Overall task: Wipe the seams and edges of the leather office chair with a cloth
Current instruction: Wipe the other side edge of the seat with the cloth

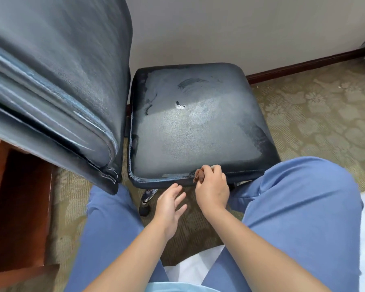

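At seat front seam [173, 179], right hand [212, 188] gripping bunched brown cloth [200, 175], left hand [169, 204] loose, empty

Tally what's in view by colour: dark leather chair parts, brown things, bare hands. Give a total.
Dark leather: 2, the seat cushion and the backrest
Brown: 2, the cloth and the wooden cabinet
Bare hands: 2, the left hand and the right hand
Total: 6

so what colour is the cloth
Reddish brown cloth, bunched in the right hand; head view.
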